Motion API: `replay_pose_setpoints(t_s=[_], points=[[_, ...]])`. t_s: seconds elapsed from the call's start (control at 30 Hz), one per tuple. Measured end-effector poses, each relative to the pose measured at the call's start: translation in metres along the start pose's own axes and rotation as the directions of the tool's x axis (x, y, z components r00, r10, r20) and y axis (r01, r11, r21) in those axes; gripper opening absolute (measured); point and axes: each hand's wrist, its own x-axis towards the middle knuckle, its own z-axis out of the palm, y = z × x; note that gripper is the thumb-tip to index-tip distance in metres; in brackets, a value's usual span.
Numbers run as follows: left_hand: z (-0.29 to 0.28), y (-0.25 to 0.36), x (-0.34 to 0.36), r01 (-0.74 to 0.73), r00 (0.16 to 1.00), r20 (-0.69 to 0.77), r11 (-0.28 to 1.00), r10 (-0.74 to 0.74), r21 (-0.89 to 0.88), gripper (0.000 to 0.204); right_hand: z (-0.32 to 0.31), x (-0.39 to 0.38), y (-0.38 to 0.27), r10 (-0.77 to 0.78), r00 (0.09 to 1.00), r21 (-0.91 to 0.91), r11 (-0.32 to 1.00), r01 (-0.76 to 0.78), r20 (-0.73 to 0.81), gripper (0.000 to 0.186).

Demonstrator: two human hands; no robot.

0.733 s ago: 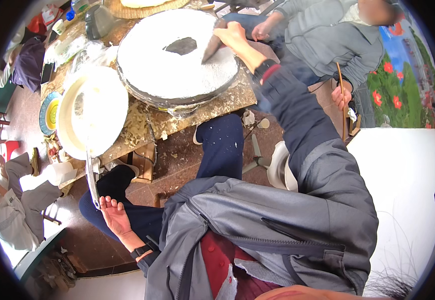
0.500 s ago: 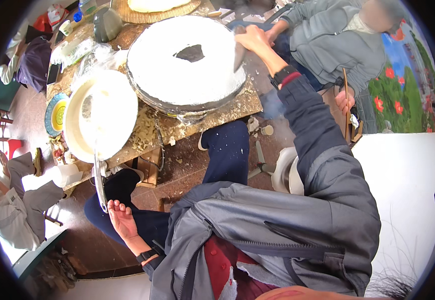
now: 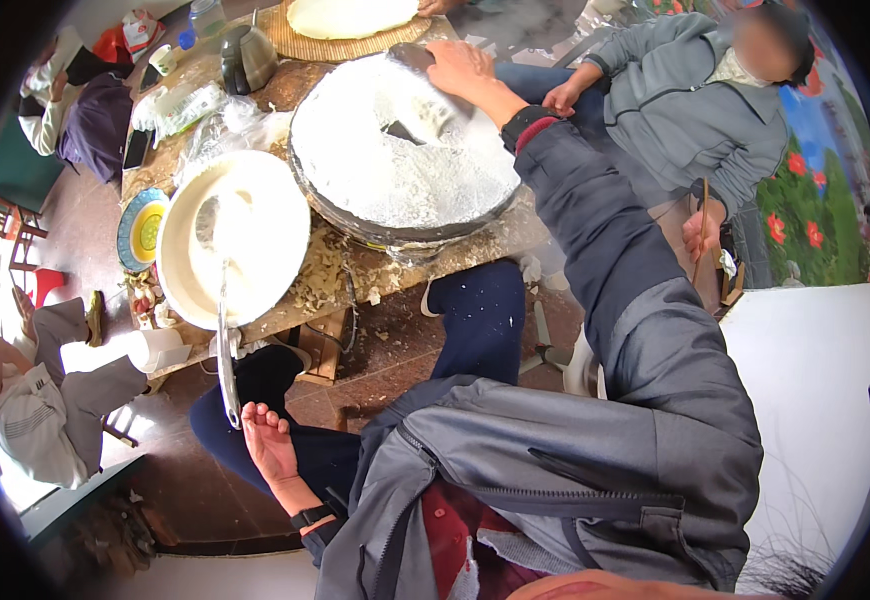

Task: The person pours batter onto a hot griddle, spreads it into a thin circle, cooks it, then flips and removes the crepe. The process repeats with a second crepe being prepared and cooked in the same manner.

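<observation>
The step in hand appears to be spreading a pale wet layer (image 3: 370, 165) over a round griddle (image 3: 385, 238), which stands by the near edge of the tabletop (image 3: 285, 88), toward its right corner. The right hand (image 3: 465, 72) has its fingers closed on a dark spreader (image 3: 410, 58) at the griddle's far rim. A small dark patch shows through near the middle, with streaks beside it, so the layer does not look even yet. The next move seems to call for a light, level sweep that draws the layer over that gap without dragging it off.

The left hand (image 3: 270, 442) hangs below the near edge, palm turned up, fingers loosely extended beside the end of the ladle (image 3: 225, 375); whether they touch it I cannot tell. The ladle rests in a white basin (image 3: 177, 275) at the near left corner, its handle jutting out past the edge.

The basin crowds the griddle's left side. Behind lie plastic bags (image 3: 180, 112) and a grey pitcher (image 3: 247, 60); a woven tray (image 3: 300, 42) occupies the far edge. A seated person (image 3: 695, 90) is near the griddle's right side.
</observation>
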Motion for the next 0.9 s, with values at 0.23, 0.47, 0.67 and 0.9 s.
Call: replay_pose_setpoints(t_s=[0.23,0.47,0.67,0.9], points=[[0.001,-0.002,-0.002,0.018,0.999,-0.039,1.0,-0.018,0.006,0.032,0.007,-0.023,-0.019,-0.281,0.955,-0.014,0.959,0.283,0.099,0.025],[0.002,-0.007,0.001,0.078,0.997,-0.033,0.996,-0.076,0.037,0.028,-0.006,-0.055,-0.016,-0.665,0.74,0.083,0.747,0.66,0.101,0.03],[0.0,-0.009,0.0,0.069,0.996,-0.05,0.997,-0.068,0.035,0.026,-0.023,-0.073,0.032,0.12,0.992,0.115,0.987,-0.115,-0.032,0.036],[-0.001,-0.01,0.005,0.085,0.996,-0.038,0.995,-0.084,0.048,0.027,-0.001,-0.105,0.033,0.453,0.89,0.329,0.85,-0.412,-0.056,0.038]])
